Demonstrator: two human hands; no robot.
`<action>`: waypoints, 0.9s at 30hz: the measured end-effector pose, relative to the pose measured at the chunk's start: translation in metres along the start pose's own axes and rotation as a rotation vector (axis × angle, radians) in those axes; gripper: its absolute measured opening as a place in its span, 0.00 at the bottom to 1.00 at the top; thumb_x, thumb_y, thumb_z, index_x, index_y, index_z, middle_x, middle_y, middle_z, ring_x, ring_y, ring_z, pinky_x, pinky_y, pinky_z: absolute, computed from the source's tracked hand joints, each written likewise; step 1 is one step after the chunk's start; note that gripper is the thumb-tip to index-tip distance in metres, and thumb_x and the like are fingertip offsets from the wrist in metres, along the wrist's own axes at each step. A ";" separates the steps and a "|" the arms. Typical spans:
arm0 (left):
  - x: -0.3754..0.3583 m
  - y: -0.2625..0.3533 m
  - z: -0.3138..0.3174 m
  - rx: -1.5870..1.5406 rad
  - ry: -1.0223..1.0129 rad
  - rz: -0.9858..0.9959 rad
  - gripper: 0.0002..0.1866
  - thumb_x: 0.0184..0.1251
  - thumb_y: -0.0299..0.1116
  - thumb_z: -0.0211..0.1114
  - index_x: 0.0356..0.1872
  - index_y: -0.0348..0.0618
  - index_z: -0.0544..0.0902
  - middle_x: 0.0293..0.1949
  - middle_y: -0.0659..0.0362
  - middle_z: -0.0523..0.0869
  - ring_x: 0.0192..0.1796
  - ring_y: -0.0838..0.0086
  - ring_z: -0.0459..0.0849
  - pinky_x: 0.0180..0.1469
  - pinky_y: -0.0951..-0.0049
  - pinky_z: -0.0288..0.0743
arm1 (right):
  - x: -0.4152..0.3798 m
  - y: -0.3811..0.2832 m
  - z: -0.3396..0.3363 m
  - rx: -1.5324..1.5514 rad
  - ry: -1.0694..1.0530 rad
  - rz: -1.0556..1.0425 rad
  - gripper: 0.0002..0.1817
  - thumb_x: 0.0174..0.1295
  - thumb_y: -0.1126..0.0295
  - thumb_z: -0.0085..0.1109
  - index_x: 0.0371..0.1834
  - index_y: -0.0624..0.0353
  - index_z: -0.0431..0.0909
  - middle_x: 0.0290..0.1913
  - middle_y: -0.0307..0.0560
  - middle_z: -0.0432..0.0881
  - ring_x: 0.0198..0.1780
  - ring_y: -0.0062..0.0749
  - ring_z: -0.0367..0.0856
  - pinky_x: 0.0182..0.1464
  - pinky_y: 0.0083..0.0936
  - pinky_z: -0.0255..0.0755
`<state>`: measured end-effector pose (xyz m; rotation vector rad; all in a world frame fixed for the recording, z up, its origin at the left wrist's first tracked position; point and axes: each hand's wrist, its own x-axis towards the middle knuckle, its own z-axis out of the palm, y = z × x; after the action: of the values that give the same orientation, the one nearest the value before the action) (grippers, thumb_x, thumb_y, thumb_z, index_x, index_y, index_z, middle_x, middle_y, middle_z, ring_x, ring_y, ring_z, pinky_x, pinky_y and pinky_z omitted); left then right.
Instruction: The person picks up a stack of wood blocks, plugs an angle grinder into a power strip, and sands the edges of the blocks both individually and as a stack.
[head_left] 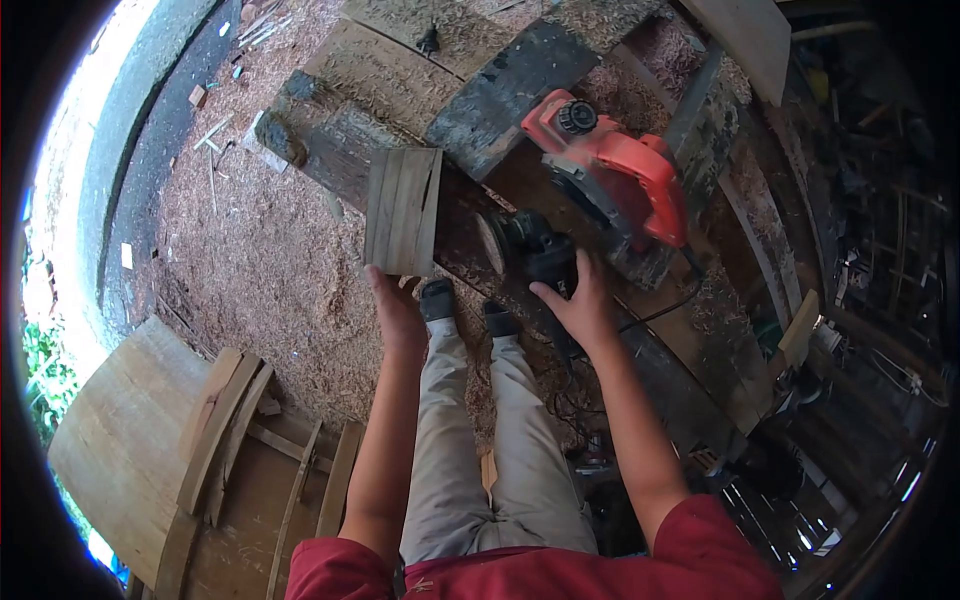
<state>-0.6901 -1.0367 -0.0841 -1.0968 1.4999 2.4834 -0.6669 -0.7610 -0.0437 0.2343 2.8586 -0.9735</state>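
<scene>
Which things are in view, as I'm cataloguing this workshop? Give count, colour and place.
Board: 1, grey-brown, centre
Disc tool: 1, black, right of the board
Planer: 1, red and black, upper right of centre
Planks: several, grey-brown, upper centre
Plug: 1, black, top centre
Panel: 1, pale, top right
Shavings: countless, light brown, ground and planks
Wooden sheet: 1, tan, lower left
Curved pieces: at least 3, brown, lower left
Far right: too dark to itemise
Shirt: 1, red, bottom
Trousers: 1 pair, pale, lower centre
Footwear: 2, dark, centre
Left hand: 1, bare, at the board's lower edge
Right hand: 1, bare, at the disc tool's rear
</scene>
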 end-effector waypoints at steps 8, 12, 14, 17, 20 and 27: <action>-0.065 -0.017 -0.017 0.238 0.150 -0.119 0.43 0.90 0.71 0.35 0.87 0.48 0.61 0.77 0.50 0.73 0.77 0.59 0.71 0.75 0.53 0.67 | 0.008 -0.064 -0.116 0.034 0.433 -0.197 0.14 0.67 0.76 0.73 0.54 0.61 0.84 0.46 0.50 0.82 0.45 0.40 0.84 0.48 0.33 0.80; -0.099 -0.033 -0.012 0.231 0.197 -0.177 0.39 0.92 0.68 0.34 0.84 0.50 0.66 0.76 0.51 0.73 0.78 0.59 0.70 0.77 0.52 0.66 | -0.011 -0.046 -0.087 0.146 0.031 -0.058 0.29 0.61 0.63 0.82 0.60 0.62 0.79 0.49 0.53 0.82 0.51 0.47 0.84 0.54 0.43 0.80; -0.104 -0.030 -0.008 0.213 0.182 -0.147 0.39 0.92 0.66 0.34 0.83 0.48 0.68 0.77 0.52 0.72 0.78 0.60 0.70 0.77 0.53 0.66 | -0.021 -0.014 -0.036 0.032 0.047 -0.094 0.37 0.57 0.58 0.85 0.64 0.64 0.76 0.52 0.57 0.82 0.55 0.54 0.84 0.57 0.47 0.80; -0.102 -0.015 -0.002 0.227 0.152 -0.058 0.38 0.93 0.65 0.32 0.82 0.46 0.70 0.77 0.52 0.74 0.77 0.60 0.70 0.76 0.55 0.66 | -0.019 0.014 0.015 -0.079 0.055 -0.049 0.42 0.53 0.55 0.86 0.65 0.67 0.74 0.54 0.64 0.82 0.59 0.61 0.84 0.61 0.51 0.80; -0.102 0.002 -0.003 0.283 0.105 0.018 0.39 0.93 0.64 0.30 0.80 0.44 0.72 0.78 0.52 0.74 0.77 0.59 0.70 0.76 0.55 0.65 | -0.008 0.016 0.035 0.015 -0.072 0.144 0.41 0.49 0.56 0.85 0.62 0.69 0.75 0.55 0.71 0.81 0.60 0.68 0.82 0.61 0.53 0.79; -0.117 0.001 0.000 0.391 -0.076 0.092 0.37 0.93 0.65 0.32 0.69 0.46 0.79 0.66 0.55 0.84 0.67 0.65 0.80 0.72 0.57 0.68 | -0.074 0.023 -0.019 0.236 0.101 0.007 0.36 0.52 0.61 0.83 0.61 0.65 0.75 0.54 0.67 0.81 0.57 0.69 0.83 0.58 0.53 0.79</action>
<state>-0.6030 -1.0008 -0.0152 -0.8721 1.9382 2.1197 -0.5913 -0.7396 -0.0308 0.3230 2.8246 -1.3351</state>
